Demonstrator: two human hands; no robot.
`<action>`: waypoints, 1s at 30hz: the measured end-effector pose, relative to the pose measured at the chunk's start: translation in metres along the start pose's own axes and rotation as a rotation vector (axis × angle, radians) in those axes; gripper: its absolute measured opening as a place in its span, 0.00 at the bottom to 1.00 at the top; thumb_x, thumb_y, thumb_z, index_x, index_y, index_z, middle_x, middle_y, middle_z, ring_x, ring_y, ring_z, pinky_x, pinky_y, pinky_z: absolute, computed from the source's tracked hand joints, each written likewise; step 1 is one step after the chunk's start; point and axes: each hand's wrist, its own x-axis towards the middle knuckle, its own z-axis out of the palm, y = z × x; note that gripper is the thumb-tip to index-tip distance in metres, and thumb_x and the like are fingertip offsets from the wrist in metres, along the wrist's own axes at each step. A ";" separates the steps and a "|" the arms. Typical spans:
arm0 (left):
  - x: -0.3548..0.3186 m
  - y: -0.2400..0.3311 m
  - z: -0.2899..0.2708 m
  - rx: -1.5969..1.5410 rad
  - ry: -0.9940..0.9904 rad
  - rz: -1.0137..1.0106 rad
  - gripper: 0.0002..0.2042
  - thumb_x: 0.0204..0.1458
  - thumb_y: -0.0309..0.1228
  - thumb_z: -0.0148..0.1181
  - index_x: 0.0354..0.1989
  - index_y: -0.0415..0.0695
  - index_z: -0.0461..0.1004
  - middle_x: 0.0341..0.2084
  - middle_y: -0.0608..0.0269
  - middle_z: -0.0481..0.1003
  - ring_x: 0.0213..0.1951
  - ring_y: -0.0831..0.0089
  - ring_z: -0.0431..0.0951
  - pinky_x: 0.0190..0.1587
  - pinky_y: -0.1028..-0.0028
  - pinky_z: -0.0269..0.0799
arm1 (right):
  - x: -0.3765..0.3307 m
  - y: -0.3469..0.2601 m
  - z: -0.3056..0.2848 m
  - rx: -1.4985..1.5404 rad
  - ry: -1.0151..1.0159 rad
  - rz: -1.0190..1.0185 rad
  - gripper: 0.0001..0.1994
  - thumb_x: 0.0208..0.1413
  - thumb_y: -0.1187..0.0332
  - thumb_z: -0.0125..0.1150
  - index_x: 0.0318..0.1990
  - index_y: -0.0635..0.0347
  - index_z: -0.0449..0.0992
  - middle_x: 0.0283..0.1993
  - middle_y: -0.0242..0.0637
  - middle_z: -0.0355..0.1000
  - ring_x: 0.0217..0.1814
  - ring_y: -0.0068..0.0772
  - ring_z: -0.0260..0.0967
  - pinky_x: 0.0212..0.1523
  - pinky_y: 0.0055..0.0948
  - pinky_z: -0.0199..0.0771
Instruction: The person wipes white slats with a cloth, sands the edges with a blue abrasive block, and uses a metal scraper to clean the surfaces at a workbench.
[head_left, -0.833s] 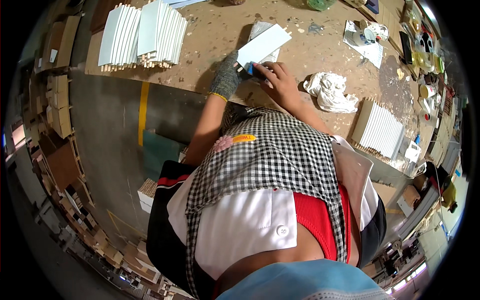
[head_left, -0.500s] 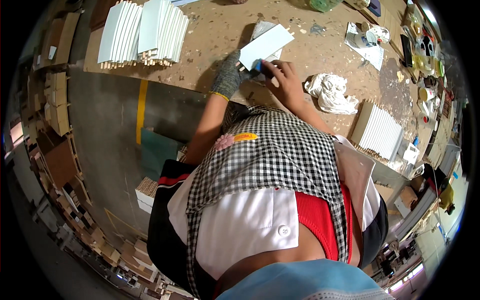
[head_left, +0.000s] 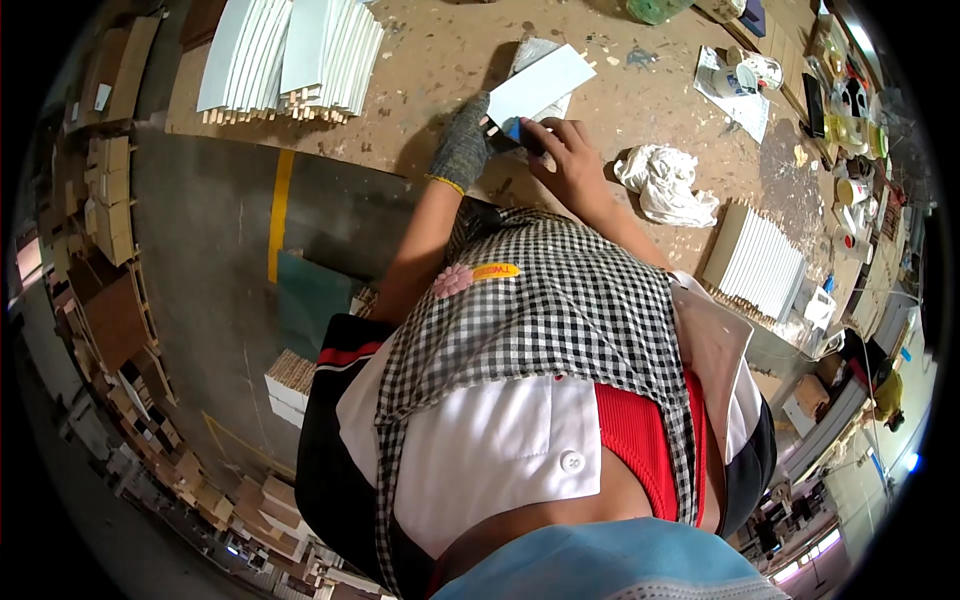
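My left hand (head_left: 463, 148), in a grey knit glove, grips the near edge of a flat white rectangular panel (head_left: 540, 82) held tilted above the brown workbench (head_left: 440, 60). Beside it my bare right hand (head_left: 562, 158) presses a small blue block (head_left: 512, 130) against that same lower edge of the panel. The two hands almost touch. Another pale piece lies under the panel, mostly hidden by it.
A row of white panels (head_left: 290, 55) stands on edge at the bench's back left; another stack (head_left: 755, 262) stands at the right. A crumpled white rag (head_left: 668, 183) lies right of my hands. Cups and jars (head_left: 850, 110) crowd the far right. Wooden blocks sit on the floor at the left.
Both hands and the white panel stay in nearly the same spot; the panel has tilted a little and the right hand has shifted slightly along its lower edge.
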 end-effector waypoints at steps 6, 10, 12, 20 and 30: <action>-0.006 0.006 0.006 -0.037 -0.062 0.005 0.27 0.65 0.49 0.51 0.63 0.39 0.67 0.52 0.53 0.74 0.50 0.60 0.77 0.49 0.56 0.79 | 0.008 -0.008 -0.009 -0.025 -0.034 0.001 0.31 0.46 0.76 0.69 0.62 0.52 0.73 0.50 0.41 0.71 0.51 0.46 0.67 0.51 0.39 0.73; -0.022 0.027 0.031 -0.164 0.000 -0.129 0.34 0.65 0.60 0.39 0.64 0.41 0.67 0.54 0.51 0.74 0.51 0.58 0.78 0.53 0.53 0.79 | 0.027 0.006 -0.009 -0.117 0.057 -0.007 0.30 0.47 0.78 0.64 0.62 0.50 0.74 0.49 0.40 0.72 0.50 0.45 0.66 0.52 0.41 0.72; -0.034 0.035 0.035 -0.152 -0.002 -0.131 0.37 0.64 0.64 0.35 0.65 0.42 0.66 0.55 0.51 0.74 0.53 0.57 0.77 0.55 0.51 0.78 | 0.047 0.007 -0.010 -0.117 0.041 -0.081 0.30 0.46 0.77 0.64 0.61 0.50 0.74 0.50 0.39 0.71 0.51 0.45 0.66 0.53 0.40 0.72; -0.030 0.033 0.034 -0.119 -0.047 -0.121 0.44 0.59 0.71 0.34 0.66 0.44 0.64 0.54 0.52 0.74 0.56 0.56 0.74 0.55 0.56 0.80 | 0.077 0.010 -0.004 -0.210 -0.177 -0.219 0.29 0.44 0.76 0.65 0.59 0.51 0.76 0.53 0.36 0.71 0.53 0.43 0.65 0.56 0.39 0.72; -0.031 0.038 0.035 -0.140 -0.027 -0.144 0.46 0.58 0.73 0.31 0.64 0.42 0.67 0.54 0.49 0.75 0.51 0.54 0.79 0.52 0.54 0.81 | 0.078 0.014 -0.009 -0.166 -0.134 -0.234 0.25 0.44 0.75 0.61 0.55 0.50 0.78 0.48 0.35 0.72 0.52 0.41 0.65 0.53 0.35 0.73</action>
